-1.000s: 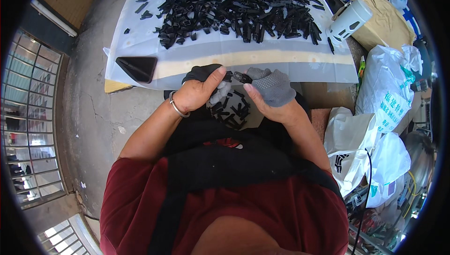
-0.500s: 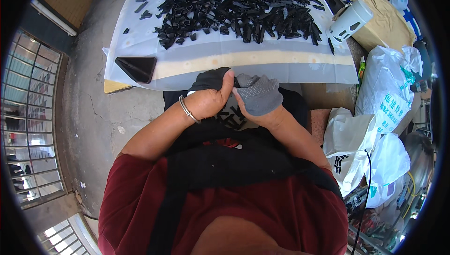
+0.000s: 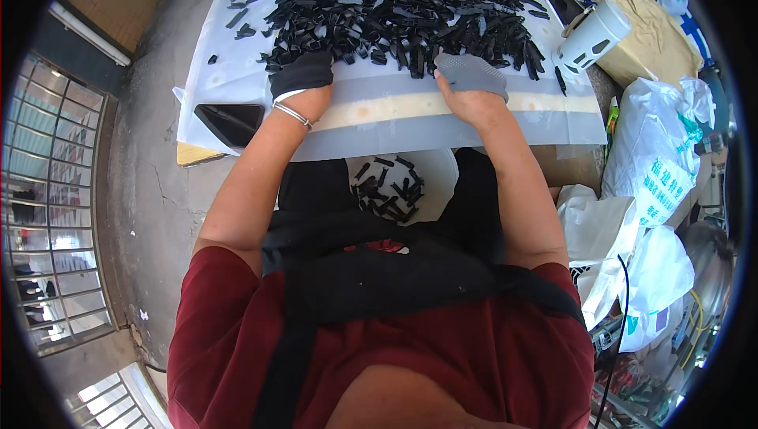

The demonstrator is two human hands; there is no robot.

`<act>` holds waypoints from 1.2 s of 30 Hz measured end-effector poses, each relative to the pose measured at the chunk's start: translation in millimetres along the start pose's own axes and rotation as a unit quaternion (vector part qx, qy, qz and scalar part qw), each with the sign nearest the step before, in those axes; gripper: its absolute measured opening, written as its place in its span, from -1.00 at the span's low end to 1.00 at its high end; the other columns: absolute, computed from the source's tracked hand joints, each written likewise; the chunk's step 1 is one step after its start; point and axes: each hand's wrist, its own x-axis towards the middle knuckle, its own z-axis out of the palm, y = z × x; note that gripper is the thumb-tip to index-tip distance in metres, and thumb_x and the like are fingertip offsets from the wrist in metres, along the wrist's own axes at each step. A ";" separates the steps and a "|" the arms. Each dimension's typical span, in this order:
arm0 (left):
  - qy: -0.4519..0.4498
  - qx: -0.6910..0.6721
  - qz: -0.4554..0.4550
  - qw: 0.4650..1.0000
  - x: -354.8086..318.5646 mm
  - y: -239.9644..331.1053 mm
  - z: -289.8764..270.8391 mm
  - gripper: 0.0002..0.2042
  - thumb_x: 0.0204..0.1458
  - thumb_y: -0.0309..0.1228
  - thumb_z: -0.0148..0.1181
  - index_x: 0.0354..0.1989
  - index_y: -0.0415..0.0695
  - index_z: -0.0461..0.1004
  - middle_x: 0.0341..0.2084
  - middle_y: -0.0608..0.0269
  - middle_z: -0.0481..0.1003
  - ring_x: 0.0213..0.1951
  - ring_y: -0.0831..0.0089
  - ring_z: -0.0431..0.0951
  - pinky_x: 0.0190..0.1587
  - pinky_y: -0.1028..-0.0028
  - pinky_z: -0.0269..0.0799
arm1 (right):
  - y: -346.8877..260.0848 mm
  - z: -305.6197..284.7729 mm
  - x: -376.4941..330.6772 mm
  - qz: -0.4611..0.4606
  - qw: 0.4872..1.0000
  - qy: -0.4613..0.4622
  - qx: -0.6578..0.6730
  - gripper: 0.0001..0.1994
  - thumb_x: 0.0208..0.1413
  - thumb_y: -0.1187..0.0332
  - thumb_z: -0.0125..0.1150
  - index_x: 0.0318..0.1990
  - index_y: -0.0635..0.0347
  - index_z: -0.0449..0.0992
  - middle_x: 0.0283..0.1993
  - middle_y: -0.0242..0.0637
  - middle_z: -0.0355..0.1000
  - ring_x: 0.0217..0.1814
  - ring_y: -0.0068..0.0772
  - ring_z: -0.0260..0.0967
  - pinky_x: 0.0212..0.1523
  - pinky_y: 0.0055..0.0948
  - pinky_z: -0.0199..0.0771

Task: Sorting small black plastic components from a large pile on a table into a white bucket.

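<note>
Both my hands are at the near edge of a heap of black plastic pieces point(image 3: 403, 14) on the table. My left hand point(image 3: 304, 88) wears black fabric over the fingers and a bangle at the wrist. It lies at the heap's left front, its fingers hidden under the fabric. My right hand point(image 3: 471, 86), in a grey dotted glove, is at the right front with the thumb toward the pieces. Its other fingers are out of sight. Between my knees stands a whitish bucket point(image 3: 440, 180) with several black pieces at its bottom.
A dark phone point(image 3: 229, 123) lies at the table's left front corner. At the right edge stands a white tumbler point(image 3: 594, 34) beside a thin black piece point(image 3: 560, 80). White sacks point(image 3: 649, 149) and bags crowd the right side; a barred window point(image 3: 55, 200) is far left.
My hands were together over my lap, touching at the gloves. They have separated and reached forward to the heap, uncovering the bucket and its pieces.
</note>
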 end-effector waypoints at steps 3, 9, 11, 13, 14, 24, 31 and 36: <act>-0.028 0.027 -0.005 0.999 0.7 6.3 8.8 -0.80 -0.09 -0.38 0.01 -0.25 -0.03 0.43 -0.38 0.13 0.47 -0.31 0.18 0.49 -0.28 0.28 0.41 | 1.2 13.6 2.2 -0.025 0.999 0.035 -0.020 -0.72 0.03 0.20 -0.04 -0.21 0.13 0.46 -0.23 -0.11 0.41 -0.14 -0.08 0.33 -0.14 -0.19 0.33; -0.031 -0.096 0.043 0.994 -13.6 17.3 -8.4 -0.80 -0.06 -0.37 -0.01 -0.23 -0.06 0.42 -0.35 0.08 0.45 -0.29 0.15 0.47 -0.25 0.28 0.38 | 2.4 14.1 -14.7 0.062 0.996 0.060 -0.004 -0.78 0.01 0.24 -0.02 -0.33 0.15 0.49 -0.29 -0.11 0.40 -0.16 -0.08 0.34 -0.17 -0.18 0.35; -0.044 -0.116 0.053 0.991 -18.4 18.1 -12.9 -0.79 -0.05 -0.37 -0.01 -0.22 -0.06 0.41 -0.34 0.07 0.45 -0.28 0.14 0.47 -0.24 0.29 0.38 | 2.1 11.6 -18.3 0.038 0.998 0.030 -0.036 -0.80 0.00 0.26 -0.01 -0.33 0.15 0.48 -0.29 -0.12 0.40 -0.17 -0.08 0.34 -0.17 -0.18 0.35; -0.056 -0.136 0.066 0.987 -17.8 18.7 -14.3 -0.79 -0.05 -0.37 -0.02 -0.22 -0.07 0.41 -0.33 0.06 0.45 -0.27 0.14 0.46 -0.23 0.30 0.37 | 0.9 8.4 -20.9 0.016 0.998 0.004 -0.068 -0.81 -0.01 0.28 0.00 -0.33 0.16 0.47 -0.30 -0.12 0.40 -0.19 -0.07 0.34 -0.17 -0.19 0.35; -0.084 -0.123 0.067 0.987 -17.9 18.7 -12.5 -0.78 -0.05 -0.36 -0.01 -0.20 -0.09 0.40 -0.32 0.05 0.45 -0.27 0.14 0.46 -0.22 0.30 0.37 | -1.5 7.4 -21.6 0.010 0.997 0.022 -0.068 -0.82 -0.02 0.30 0.00 -0.33 0.16 0.46 -0.30 -0.11 0.40 -0.20 -0.07 0.34 -0.18 -0.19 0.35; -0.146 -0.287 0.050 0.945 -41.8 53.1 -49.0 -0.52 -0.10 -0.30 0.09 0.03 -0.17 0.21 -0.38 -0.04 0.47 -0.31 0.03 0.47 -0.24 0.27 0.37 | -38.8 19.0 -63.4 -0.178 0.909 0.089 0.366 -0.78 0.03 0.30 0.01 -0.26 0.27 0.40 -0.34 -0.09 0.35 -0.31 -0.11 0.31 -0.25 -0.30 0.30; -0.112 -0.474 0.090 0.869 -59.8 62.1 -49.3 -0.57 -0.01 -0.21 0.02 0.03 -0.15 0.26 -0.33 0.01 0.48 -0.27 0.18 0.49 -0.17 0.40 0.35 | -56.3 6.6 -76.4 -0.190 0.908 0.050 0.370 -0.73 0.00 0.21 0.08 -0.29 0.26 0.42 -0.37 -0.14 0.40 -0.31 -0.08 0.33 -0.29 -0.23 0.31; -0.294 -0.493 -0.101 0.812 -88.5 70.8 -45.3 -0.60 0.12 -0.39 -0.14 0.16 -0.11 0.11 -0.20 0.07 0.43 -0.25 0.33 0.47 -0.20 0.47 0.37 | -70.3 11.1 -80.8 -0.157 0.925 0.143 0.314 -0.79 -0.03 0.34 0.14 -0.28 0.28 0.41 -0.40 -0.15 0.39 -0.38 -0.21 0.36 -0.34 -0.36 0.34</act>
